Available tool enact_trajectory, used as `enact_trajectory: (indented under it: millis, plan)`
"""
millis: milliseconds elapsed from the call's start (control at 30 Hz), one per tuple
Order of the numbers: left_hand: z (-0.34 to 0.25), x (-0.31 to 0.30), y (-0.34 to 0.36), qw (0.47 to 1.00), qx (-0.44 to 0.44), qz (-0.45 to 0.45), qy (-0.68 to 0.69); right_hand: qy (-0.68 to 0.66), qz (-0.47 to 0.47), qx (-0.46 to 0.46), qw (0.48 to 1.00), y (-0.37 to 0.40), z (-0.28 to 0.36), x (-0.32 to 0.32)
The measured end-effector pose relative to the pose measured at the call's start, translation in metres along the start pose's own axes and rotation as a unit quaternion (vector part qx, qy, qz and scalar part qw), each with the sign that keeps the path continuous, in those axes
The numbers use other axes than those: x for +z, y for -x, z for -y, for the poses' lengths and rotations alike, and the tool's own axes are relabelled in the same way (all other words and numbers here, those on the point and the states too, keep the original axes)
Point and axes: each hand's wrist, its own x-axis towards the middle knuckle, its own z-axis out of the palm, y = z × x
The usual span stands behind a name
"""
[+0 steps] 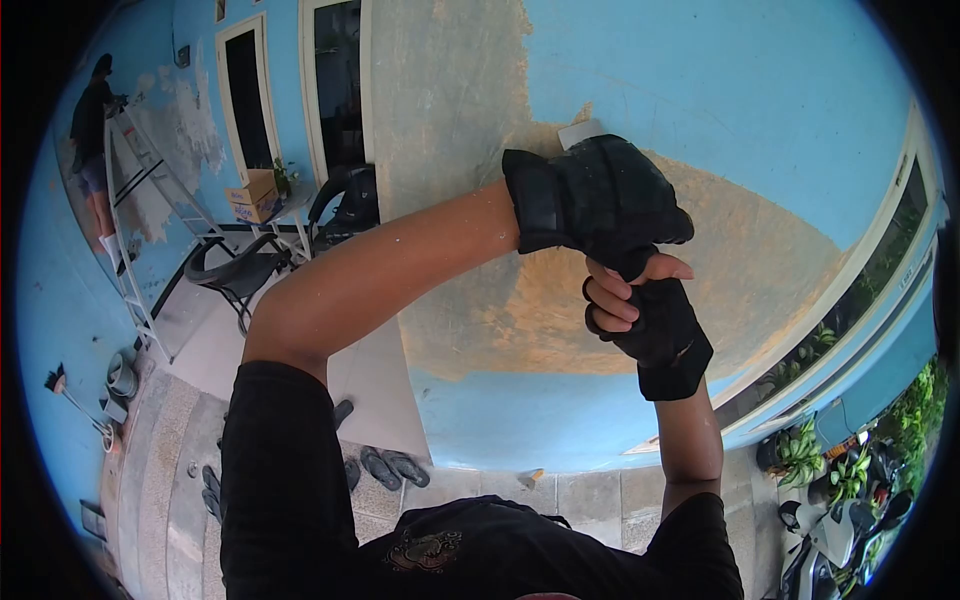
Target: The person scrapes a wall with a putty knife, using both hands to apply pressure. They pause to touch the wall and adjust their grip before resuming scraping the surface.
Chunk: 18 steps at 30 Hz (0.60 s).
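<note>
My left hand (610, 205), in a black padded glove, is closed in a fist in front of the wall. A flat, pale blade of a scraper (580, 133) sticks out above that fist, close against the wall. Its handle is hidden by the glove. My right hand (650, 320), in a black fingerless glove, is closed directly below the left and touches it, in line with the scraper; its grip on the handle is mostly covered. Behind both hands, the wall (470, 290) has a bare grey and tan patch bordered by blue paint.
At the far left, a person (92, 140) stands on a stepladder (135, 210) by a patchy wall. Black chairs (235, 268) and a cardboard box (254, 196) are nearby. Sandals (385, 467) lie on the floor. A window (850, 300), plants (800, 455) and a motorbike (835, 535) are right.
</note>
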Motion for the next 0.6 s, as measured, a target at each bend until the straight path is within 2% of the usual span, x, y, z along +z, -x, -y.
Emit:
enact_trajectory:
  millis: [33,67,133,233,333,433,467,567,600]
  plan:
    - [0.001,0.001,0.001,1.000,-0.001,0.002,0.017,-0.075,0.050,0.035,0.995,-0.002,0.002,-0.007]
    - [0.002,0.001,0.001,0.999,-0.004,0.005,0.032,-0.075,0.052,0.036,0.995,-0.001,0.003,-0.010]
    - [0.000,0.003,0.003,0.999,-0.004,0.000,0.038,0.020,0.016,0.021,0.999,0.001,0.000,-0.014]
    - [0.006,-0.001,0.000,0.997,-0.017,-0.020,0.068,-0.039,0.014,0.020,0.999,-0.002,0.007,-0.003]
    - [0.002,-0.004,0.001,0.996,-0.017,-0.021,0.082,-0.010,-0.015,-0.001,1.000,0.004,-0.003,0.010]
    - [0.011,-0.010,-0.005,0.996,-0.013,-0.024,0.080,-0.006,0.003,0.000,1.000,0.004,0.006,0.015]
    - [0.011,-0.008,-0.007,0.994,-0.022,-0.033,0.099,0.020,-0.030,-0.017,0.999,0.003,0.008,0.017]
    - [0.007,-0.013,-0.003,0.993,-0.016,-0.020,0.113,0.073,-0.035,-0.033,0.996,0.002,-0.002,0.023]
    - [0.003,-0.009,0.002,0.993,0.012,-0.067,0.098,0.142,-0.045,-0.046,0.988,0.003,-0.008,0.019]
